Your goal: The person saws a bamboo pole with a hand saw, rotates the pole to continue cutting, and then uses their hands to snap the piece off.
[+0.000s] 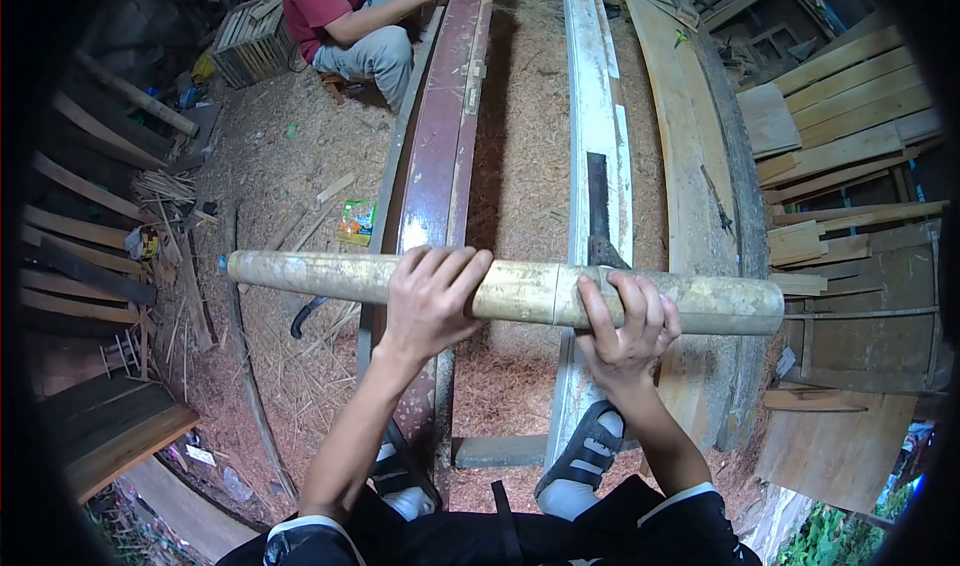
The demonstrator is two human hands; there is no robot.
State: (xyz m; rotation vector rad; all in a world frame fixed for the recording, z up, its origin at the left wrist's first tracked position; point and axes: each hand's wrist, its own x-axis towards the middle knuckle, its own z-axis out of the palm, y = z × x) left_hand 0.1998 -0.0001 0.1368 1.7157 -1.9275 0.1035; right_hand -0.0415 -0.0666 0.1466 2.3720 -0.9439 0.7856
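A thick, pale bamboo pole (520,288) lies crosswise in front of me, held up over the boards. My left hand (435,291) wraps round it left of the middle. Farther right, my right hand (628,316) grips it from above with fingers curled over the top. A node line rings the bamboo between my hands. Just beyond my right hand, a dark flat-bladed tool (598,191) rests on the white-painted board (583,96); its near end is partly hidden by the bamboo. The maroon board (440,126) runs away beneath my left hand.
Another person (350,26) in a red shirt crouches at the far end of the maroon board. Long wooden planks (665,96) lie on the right. A curved dark-handled tool (305,316) lies on the shavings-covered floor. My sandalled feet (585,451) stand by the boards.
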